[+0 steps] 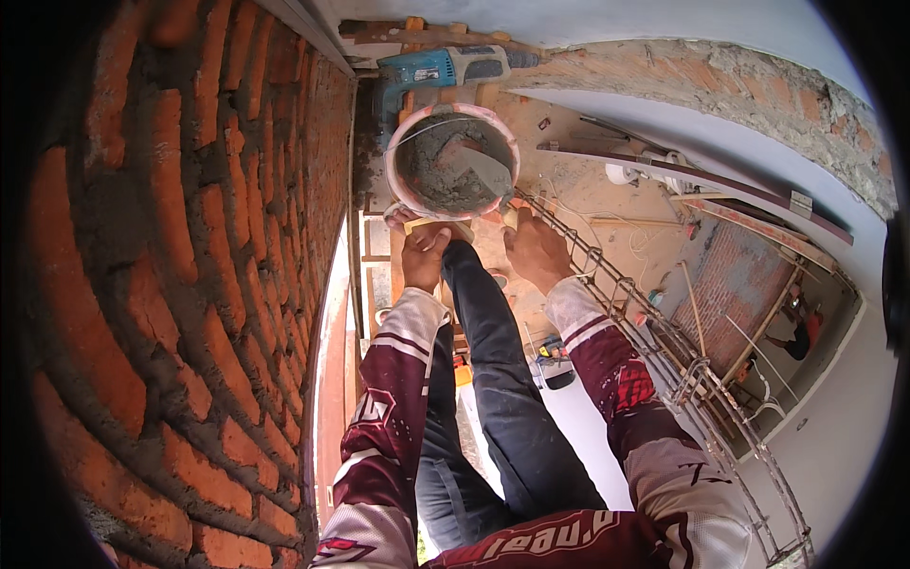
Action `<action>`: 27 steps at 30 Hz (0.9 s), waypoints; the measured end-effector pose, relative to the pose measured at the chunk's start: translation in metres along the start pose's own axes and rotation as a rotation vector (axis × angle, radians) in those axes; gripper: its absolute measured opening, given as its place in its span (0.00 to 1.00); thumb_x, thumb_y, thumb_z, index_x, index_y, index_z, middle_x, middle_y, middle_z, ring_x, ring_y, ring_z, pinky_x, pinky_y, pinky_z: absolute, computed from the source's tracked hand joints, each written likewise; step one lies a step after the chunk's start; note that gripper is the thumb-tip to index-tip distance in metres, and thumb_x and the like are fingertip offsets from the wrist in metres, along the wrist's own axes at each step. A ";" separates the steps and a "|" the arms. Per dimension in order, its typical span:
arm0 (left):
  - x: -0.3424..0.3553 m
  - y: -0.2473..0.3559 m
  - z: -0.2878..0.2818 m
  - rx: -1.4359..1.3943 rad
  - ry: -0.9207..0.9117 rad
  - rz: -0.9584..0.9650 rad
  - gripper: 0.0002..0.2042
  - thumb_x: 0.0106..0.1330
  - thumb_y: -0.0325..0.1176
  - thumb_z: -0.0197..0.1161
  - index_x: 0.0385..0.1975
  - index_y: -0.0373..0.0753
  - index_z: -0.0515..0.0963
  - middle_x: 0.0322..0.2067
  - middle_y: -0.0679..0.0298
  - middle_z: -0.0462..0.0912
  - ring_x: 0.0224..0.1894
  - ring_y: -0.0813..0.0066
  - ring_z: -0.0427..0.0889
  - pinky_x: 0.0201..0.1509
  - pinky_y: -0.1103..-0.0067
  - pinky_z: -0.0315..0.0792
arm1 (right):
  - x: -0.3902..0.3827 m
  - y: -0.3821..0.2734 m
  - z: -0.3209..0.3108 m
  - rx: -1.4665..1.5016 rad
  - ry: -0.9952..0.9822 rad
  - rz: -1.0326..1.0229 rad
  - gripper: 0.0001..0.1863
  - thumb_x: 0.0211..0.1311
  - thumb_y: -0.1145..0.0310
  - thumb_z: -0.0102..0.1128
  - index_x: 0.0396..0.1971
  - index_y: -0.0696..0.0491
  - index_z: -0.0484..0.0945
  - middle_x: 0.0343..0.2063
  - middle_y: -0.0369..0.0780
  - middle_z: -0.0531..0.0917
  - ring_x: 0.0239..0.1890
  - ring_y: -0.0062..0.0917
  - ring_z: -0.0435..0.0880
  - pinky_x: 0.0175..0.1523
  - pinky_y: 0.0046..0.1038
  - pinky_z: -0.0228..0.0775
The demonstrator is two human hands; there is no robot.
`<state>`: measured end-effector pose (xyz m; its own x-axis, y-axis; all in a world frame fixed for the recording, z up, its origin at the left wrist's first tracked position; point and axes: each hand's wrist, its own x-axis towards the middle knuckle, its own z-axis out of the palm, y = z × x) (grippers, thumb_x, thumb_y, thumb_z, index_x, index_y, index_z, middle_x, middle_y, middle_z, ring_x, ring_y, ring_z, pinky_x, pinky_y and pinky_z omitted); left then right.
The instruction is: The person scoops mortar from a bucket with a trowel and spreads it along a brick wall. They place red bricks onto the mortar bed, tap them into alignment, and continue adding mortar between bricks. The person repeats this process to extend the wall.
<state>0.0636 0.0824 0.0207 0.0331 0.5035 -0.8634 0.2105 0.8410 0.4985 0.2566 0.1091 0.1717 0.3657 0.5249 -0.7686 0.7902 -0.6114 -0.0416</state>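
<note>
A round pink-rimmed bucket (pixel 391 171) of wet grey mortar (pixel 431 156) stands ahead of me. My right hand (pixel 537 250) is closed around the pale handle of a trowel (pixel 485 171). Its mortar-smeared metal blade reaches over the rim and rests in or on the mortar. Just below the bucket's near rim, my left hand (pixel 423 254) grips a flat, yellow-edged board (pixel 461 230). The board's far side lies partly under the bucket's outline, and its exact kind is unclear.
A mortar-jointed brick wall (pixel 171 313) rises close on my left. A teal power drill (pixel 417 68) lies beyond the bucket. A steel rebar cage (pixel 626 294) runs along my right arm. Far below right, planks (pixel 697 194) and another person (pixel 799 332) appear.
</note>
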 end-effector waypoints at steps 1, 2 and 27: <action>0.020 -0.007 0.012 -0.233 0.044 0.004 0.35 0.59 0.42 0.74 0.60 0.29 0.66 0.52 0.54 0.76 0.55 0.69 0.74 0.56 0.74 0.70 | -0.004 0.002 -0.006 -0.019 0.005 -0.002 0.20 0.65 0.59 0.57 0.48 0.60 0.71 0.39 0.54 0.83 0.41 0.50 0.85 0.46 0.48 0.76; 0.030 -0.005 0.023 -0.391 0.057 -0.016 0.38 0.58 0.41 0.76 0.61 0.28 0.64 0.56 0.55 0.73 0.59 0.69 0.70 0.59 0.74 0.69 | -0.006 0.009 -0.007 -0.029 0.009 0.010 0.21 0.66 0.59 0.57 0.48 0.60 0.71 0.38 0.54 0.83 0.41 0.49 0.85 0.46 0.48 0.77; -0.294 0.086 -0.121 -0.113 0.636 0.330 0.03 0.47 0.21 0.63 0.21 0.29 0.79 0.63 0.45 0.72 0.57 0.62 0.79 0.54 0.76 0.73 | -0.204 -0.043 -0.108 -0.341 -0.072 -0.668 0.20 0.60 0.60 0.62 0.46 0.59 0.76 0.30 0.50 0.84 0.29 0.45 0.87 0.32 0.42 0.79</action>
<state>-0.0459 0.0308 0.3274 -0.5046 0.7236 -0.4710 0.1844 0.6232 0.7600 0.2011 0.0923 0.3991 -0.2687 0.6726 -0.6895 0.9453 0.0467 -0.3229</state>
